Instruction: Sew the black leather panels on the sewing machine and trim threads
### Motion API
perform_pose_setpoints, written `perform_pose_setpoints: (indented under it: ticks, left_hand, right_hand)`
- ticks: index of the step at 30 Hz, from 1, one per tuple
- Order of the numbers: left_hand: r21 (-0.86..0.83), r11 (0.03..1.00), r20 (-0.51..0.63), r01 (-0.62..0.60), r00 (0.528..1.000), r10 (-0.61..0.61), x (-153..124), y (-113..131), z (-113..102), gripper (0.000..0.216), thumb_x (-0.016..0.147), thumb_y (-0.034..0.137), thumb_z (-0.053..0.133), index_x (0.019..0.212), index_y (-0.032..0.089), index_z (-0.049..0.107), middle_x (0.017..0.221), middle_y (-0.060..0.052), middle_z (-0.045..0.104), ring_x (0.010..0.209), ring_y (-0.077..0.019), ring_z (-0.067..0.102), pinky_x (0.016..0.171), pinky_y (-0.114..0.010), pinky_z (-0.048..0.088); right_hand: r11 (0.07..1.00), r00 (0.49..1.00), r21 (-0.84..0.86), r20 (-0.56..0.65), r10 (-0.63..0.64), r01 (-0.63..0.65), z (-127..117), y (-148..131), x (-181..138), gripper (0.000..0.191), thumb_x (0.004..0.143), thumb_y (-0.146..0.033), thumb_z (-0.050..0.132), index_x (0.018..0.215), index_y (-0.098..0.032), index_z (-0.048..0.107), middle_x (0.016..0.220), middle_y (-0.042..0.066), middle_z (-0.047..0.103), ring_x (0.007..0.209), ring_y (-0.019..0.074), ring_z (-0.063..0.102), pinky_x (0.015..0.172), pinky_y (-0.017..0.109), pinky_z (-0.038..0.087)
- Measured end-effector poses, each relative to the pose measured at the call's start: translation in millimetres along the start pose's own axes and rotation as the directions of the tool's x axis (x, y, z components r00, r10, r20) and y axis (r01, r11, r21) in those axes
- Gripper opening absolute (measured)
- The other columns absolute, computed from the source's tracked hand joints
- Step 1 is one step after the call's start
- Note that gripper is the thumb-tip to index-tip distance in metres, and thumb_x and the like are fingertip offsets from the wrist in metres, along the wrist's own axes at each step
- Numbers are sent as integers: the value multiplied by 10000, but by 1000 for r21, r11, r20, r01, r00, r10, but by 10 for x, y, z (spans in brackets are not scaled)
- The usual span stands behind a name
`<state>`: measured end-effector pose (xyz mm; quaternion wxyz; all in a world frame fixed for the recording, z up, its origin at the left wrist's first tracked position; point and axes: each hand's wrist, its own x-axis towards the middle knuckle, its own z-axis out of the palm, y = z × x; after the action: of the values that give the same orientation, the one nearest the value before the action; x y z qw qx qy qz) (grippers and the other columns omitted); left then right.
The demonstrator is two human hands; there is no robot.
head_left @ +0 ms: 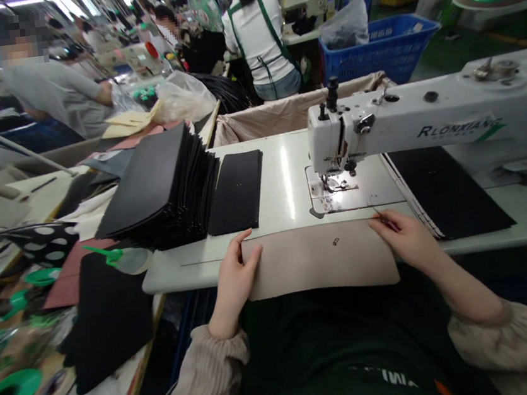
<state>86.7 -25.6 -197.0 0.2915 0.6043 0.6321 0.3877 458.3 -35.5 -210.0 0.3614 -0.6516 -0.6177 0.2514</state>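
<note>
A beige rectangular panel (318, 261) with a small dark mark on it is held up at the table's front edge. My left hand (236, 270) pinches its left end between thumb and fingers. At the top right corner, my right hand (403, 235) grips the panel and also has a small pointed tool (387, 221) in its fingers, its kind too small to make out. Just beyond the panel stands a white sewing machine (425, 109), its needle and presser foot lit above the metal plate (358, 193).
Left of the machine are a tall stack of black panels (147, 179) and a lower black pile (237, 191). More black panels (448, 189) lie under the machine arm. A blue crate (380, 51) stands behind. Co-workers (259, 33) sit further off. Tape rolls (14, 391) lie at lower left.
</note>
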Motion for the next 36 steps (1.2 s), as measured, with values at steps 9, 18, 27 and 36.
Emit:
perform_pose_setpoints:
  ticks: [9, 18, 27, 36]
  left_hand:
    - [193, 980, -23, -47, 998, 53, 82, -69, 242, 460, 903, 371, 575, 1333, 216, 525, 1267, -77, 612, 1143, -253, 585, 1023, -393, 426]
    - [210, 976, -10, -56, 998, 60, 84, -75, 277, 398, 916, 344, 559, 1296, 232, 527, 1294, -61, 606, 1192, -258, 567, 1033, -397, 424]
    - [208, 977, -2, -45, 999, 46, 96, -79, 277, 416, 912, 360, 562, 1304, 226, 528, 1273, -69, 613, 1185, -265, 572, 1047, -407, 419]
    - [43, 996, 103, 73, 992, -77, 110, -175, 181, 569, 884, 460, 602, 1387, 226, 471, 993, -37, 690, 935, -237, 665, 847, -360, 496]
  right_hand:
    - [864, 946, -398, 38, -322, 310, 250, -58, -183, 355, 962, -335, 481, 1287, -269, 606, 1301, 67, 629, 1035, 236, 641, 721, 320, 504]
    - [919, 985, -356, 99, -144, 171, 559, -163, -190, 244, 928, -450, 577, 1099, -296, 659, 1167, 7, 647, 883, 194, 640, 608, 314, 449]
    - [888, 992, -443, 29, -123, 123, 653, -196, -40, 165, 968, -359, 509, 977, -233, 615, 1015, 59, 625, 783, 193, 578, 523, 308, 302]
    - [939, 998, -340, -33, -54, 40, 614, -114, -30, 117, 938, -312, 500, 990, -217, 542, 963, 77, 647, 786, 227, 612, 599, 311, 386]
